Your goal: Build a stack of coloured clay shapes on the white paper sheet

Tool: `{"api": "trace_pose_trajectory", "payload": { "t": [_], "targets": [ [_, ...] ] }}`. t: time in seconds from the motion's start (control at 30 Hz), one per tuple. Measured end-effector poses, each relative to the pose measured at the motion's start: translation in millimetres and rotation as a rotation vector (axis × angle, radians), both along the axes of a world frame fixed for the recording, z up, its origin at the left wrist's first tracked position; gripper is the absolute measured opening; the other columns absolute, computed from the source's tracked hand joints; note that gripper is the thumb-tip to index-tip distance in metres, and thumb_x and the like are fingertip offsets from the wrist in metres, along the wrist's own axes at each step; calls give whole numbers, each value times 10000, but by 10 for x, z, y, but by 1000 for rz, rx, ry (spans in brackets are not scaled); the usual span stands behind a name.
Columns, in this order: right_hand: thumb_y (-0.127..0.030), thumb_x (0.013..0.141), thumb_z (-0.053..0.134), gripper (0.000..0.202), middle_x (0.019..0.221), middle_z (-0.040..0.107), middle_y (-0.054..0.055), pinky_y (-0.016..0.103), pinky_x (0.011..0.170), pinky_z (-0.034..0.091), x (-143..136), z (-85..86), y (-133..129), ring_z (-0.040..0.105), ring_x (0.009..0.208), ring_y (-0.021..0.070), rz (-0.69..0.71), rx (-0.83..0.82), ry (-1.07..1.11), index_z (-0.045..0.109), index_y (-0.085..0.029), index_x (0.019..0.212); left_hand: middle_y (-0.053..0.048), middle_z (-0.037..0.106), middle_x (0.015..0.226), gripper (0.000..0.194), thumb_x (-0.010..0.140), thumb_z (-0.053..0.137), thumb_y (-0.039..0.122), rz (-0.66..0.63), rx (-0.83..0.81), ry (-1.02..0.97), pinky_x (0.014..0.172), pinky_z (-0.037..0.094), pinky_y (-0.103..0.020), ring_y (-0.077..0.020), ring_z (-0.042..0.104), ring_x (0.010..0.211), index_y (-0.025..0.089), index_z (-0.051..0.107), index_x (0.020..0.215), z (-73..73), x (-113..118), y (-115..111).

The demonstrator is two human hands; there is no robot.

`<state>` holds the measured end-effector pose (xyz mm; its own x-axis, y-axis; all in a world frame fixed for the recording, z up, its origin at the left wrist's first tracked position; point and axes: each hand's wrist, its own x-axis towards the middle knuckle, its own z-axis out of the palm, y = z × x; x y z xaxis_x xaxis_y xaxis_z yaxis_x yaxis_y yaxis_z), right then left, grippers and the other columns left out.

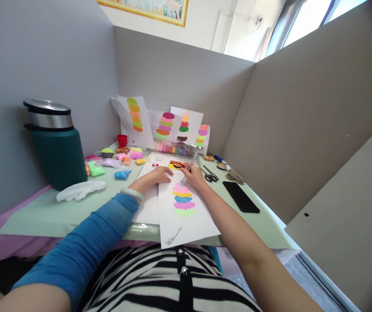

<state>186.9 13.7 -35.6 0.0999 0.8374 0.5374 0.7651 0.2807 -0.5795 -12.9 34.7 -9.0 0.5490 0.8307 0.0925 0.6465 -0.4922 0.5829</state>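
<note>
A white paper sheet (169,216) lies in front of me, bearing stacked bands of pink, orange, blue, purple and green clay (184,199) and a dark scribbled line near its lower edge. My right hand (193,175) is closed around a metal fork (194,157). The fork's tines point down at the topmost pink band, and its handle rises up and to the right. My left hand (161,174) rests on the paper's upper left edge, fingers stretched out. Beneath the sheet lies a larger white pad (147,190) with a printed cover.
On the left stand a green tumbler (59,151), a crumpled white tissue (81,190), bagged clay pieces (110,162) and a red cup (122,140). Finished sheets (137,125) lean at the back. Scissors (210,174) and a black phone (240,196) lie right. Grey partitions (186,69) enclose the table.
</note>
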Motion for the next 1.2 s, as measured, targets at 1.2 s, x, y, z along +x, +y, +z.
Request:
{"api": "trace_pose_trajectory", "payload": {
  "t": [1.2],
  "targets": [
    [-523, 780, 546, 363, 716, 634, 61, 255, 530, 280, -2, 49, -57, 532, 644, 172, -112, -247, -354, 625, -187, 667, -54, 639, 1077, 441, 647, 603, 272, -16, -3, -14, 767, 473, -258, -225, 588, 954, 186, 641, 1078, -22, -20, 35]
  ]
}}
